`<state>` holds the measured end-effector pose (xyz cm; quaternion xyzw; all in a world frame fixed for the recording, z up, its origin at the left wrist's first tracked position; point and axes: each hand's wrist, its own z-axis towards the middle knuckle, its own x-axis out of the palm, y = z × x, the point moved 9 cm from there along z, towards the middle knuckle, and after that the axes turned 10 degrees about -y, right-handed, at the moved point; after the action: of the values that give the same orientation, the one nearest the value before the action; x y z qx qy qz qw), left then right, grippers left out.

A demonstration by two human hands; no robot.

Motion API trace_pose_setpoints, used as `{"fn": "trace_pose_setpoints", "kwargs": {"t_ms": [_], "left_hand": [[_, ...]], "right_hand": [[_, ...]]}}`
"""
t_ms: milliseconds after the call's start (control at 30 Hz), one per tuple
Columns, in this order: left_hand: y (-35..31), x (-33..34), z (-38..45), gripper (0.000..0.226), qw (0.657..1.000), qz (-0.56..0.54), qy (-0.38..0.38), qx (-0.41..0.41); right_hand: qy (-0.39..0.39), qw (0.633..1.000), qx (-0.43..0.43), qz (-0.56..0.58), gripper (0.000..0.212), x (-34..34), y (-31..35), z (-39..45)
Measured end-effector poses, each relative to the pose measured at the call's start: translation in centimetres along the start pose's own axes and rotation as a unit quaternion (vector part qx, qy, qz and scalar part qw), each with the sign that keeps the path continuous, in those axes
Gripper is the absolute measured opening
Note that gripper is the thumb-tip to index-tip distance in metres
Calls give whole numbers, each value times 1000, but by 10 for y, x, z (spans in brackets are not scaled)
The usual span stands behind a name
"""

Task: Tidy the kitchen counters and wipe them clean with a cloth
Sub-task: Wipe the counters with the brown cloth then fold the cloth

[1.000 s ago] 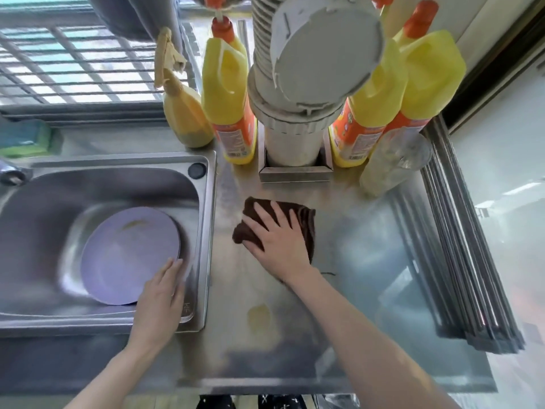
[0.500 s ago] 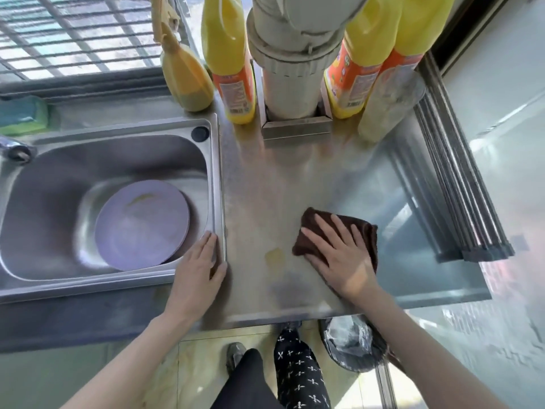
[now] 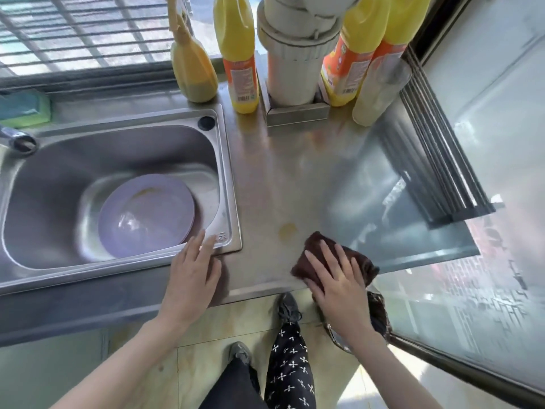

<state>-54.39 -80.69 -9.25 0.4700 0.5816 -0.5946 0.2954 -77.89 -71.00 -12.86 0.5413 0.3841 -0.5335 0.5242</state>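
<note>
At the desk's front edge, the right hand [image 3: 339, 287] presses flat on the soft, limp cloth [image 3: 317, 249]; fingers straight, gripping nothing.

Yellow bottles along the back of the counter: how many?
4. A spray bottle behind the sink's corner, one bottle left of the grey pipe, and two, and, right of it. The pipe may hide more.
</note>
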Motion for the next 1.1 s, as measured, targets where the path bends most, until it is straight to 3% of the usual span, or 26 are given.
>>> {"fn": "trace_pose_setpoints", "kwargs": {"t_ms": [33,133,200,267,367,467,533,633,700,767,867,933,1000,1100], "left_hand": [[-1,-3,-1,47,1000,-2,-5,11],[3,-11,-4,46,1000,-9,-14,24],[12,-12,-5,48,1000,-2,-10,26],[23,-11,-4,54,1000,4,3,17],[33,-10,0,71,1000,3,22,14],[34,-17,9,75,1000,-9,11,21],[35,-22,14,69,1000,-18,-1,23],[35,-27,21,63,999,-17,-10,33],[36,-25,25,60,999,-14,-6,34],[39,-21,30,57,999,-9,-6,33],[41,-16,37,55,1000,-9,0,15],[40,-15,43,54,1000,-8,4,5],[38,-15,53,53,1000,-5,3,5],[36,-18,69,52,1000,-16,-1,-12]], "right_hand": [[-8,1000,8,-18,53,-2,-20,3],[-64,965,252,7,53,-17,-88,3],[-74,930,358,48,53,-12,-74,-2],[-63,947,312,48,51,-3,-12,-1],[-25,989,139,30,52,11,99,-8],[18,998,43,29,52,19,116,-15],[-13,997,71,-15,52,13,69,-7],[-31,969,242,-22,55,-1,-15,20],[-24,943,333,6,57,2,-25,42],[-15,952,306,11,57,9,15,59],[-10,994,109,6,53,20,84,54],[16,999,43,20,52,20,72,54],[10,998,67,3,53,15,25,71],[-22,973,229,-3,53,8,-40,109]]}}
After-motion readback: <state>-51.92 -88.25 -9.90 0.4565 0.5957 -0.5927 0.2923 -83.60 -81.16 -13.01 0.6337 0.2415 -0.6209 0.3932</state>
